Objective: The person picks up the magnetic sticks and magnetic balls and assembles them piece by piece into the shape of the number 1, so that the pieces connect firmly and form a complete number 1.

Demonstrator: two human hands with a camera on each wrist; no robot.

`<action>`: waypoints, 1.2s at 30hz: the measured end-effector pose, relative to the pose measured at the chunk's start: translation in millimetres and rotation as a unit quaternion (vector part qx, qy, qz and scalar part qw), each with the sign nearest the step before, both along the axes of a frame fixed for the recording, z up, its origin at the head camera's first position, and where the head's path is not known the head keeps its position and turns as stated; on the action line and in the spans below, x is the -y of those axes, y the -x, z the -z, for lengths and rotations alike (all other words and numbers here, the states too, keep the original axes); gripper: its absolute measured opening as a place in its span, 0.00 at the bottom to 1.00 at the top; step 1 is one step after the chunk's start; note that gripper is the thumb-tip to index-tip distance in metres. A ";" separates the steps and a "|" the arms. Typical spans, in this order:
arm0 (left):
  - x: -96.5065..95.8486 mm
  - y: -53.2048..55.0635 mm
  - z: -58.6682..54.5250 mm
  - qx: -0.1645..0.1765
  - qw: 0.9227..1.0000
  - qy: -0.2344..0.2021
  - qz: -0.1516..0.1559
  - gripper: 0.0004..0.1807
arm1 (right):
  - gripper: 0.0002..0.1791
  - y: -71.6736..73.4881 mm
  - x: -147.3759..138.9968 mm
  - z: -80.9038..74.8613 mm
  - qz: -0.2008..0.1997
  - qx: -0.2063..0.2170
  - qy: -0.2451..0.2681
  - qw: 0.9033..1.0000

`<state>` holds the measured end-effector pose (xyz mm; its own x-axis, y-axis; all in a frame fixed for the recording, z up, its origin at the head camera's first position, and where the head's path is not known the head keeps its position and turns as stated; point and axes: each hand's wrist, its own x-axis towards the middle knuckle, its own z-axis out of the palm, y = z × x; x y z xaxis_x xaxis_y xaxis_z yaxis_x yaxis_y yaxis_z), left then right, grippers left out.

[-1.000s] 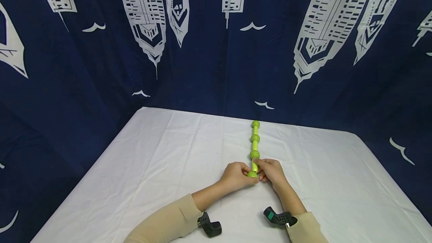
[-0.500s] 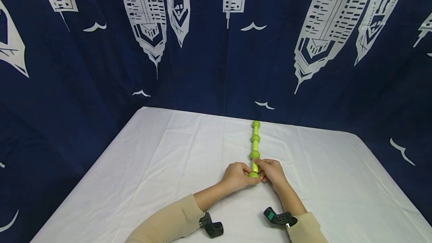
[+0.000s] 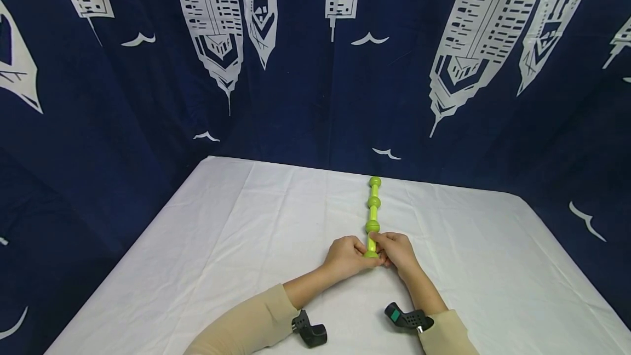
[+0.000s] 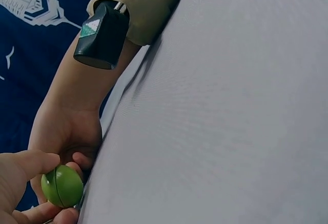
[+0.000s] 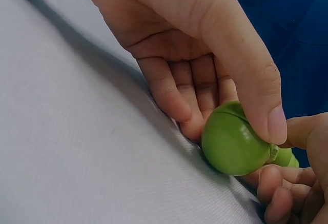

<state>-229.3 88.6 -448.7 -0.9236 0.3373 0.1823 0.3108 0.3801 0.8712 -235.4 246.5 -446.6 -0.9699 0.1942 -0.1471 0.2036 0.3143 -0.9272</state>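
A straight chain of lime-green balls and short rods (image 3: 373, 213) runs toward the back of the white table. At its near end my left hand (image 3: 342, 258) pinches the last ball (image 3: 371, 255) between thumb and fingers. Just beyond, my right hand (image 3: 399, 251) grips the rod attached there, its fingertips covering part of it. The right wrist view has that ball (image 5: 233, 142) up close, a seam across it, with the left thumb over the top and the right fingers (image 5: 277, 188) right behind. Seen from the left wrist, the ball (image 4: 62, 187) hides some of the right fingers.
White cloth (image 3: 266, 212) covers the table. Behind it hangs a dark blue curtain (image 3: 305, 114) printed with pale buildings and birds. Black wrist cameras sit at the left cuff (image 3: 310, 333) and right cuff (image 3: 409, 318), low over the cloth.
The near ball has shifted slightly right, more in line with its rod, and the dark gap between them has closed. The chain's far end has swung a touch right.
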 end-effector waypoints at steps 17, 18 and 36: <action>1.2 2.4 4.8 -0.010 1.000 -0.014 -0.006 0.19 | 0.17 2.7 0.4 2.8 -0.002 -0.013 -0.022 1.000; 1.3 2.4 5.1 -0.009 1.000 -0.015 -0.007 0.19 | 0.17 2.6 0.5 2.9 -0.002 -0.013 -0.022 1.000; 3.6 1.3 5.5 0.024 0.999 -0.024 -0.034 0.20 | 0.20 0.1 -1.8 1.4 0.022 -0.008 -0.010 1.000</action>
